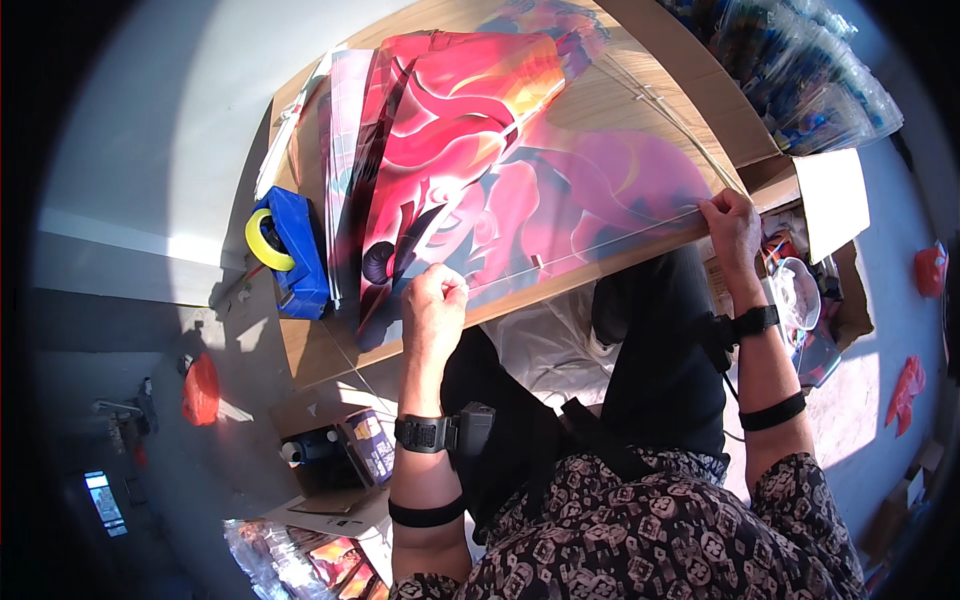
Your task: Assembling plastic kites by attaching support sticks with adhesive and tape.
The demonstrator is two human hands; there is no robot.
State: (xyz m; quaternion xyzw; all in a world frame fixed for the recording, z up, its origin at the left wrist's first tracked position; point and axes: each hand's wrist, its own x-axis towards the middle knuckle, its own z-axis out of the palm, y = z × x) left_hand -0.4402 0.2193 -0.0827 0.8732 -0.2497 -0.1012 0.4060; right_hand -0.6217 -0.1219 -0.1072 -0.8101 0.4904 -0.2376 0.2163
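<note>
A translucent sheet [580, 200] printed in pink, purple and grey, like kite fabric, lies over the table. Along its near edge runs a thin pale rod [600, 243] with a small white clip on it. My left hand [436, 305] is closed in a pinch at the rod's left end, beside a dark round motif. At the other end, near the table's right corner, my right hand [733, 228] pinches the rod between thumb and fingers. How much of the sheet's edge is caught in each pinch is hidden. Brighter red printed sheets [450, 110] are layered at the left.
A blue tape dispenser [300, 255] with yellow tape stands at the wooden table's [310, 350] left edge. More thin rods [670, 115] lie at the far right. An open carton [850, 290] of supplies is beside my right arm. Plastic-wrapped bundles [810, 80] are piled beyond.
</note>
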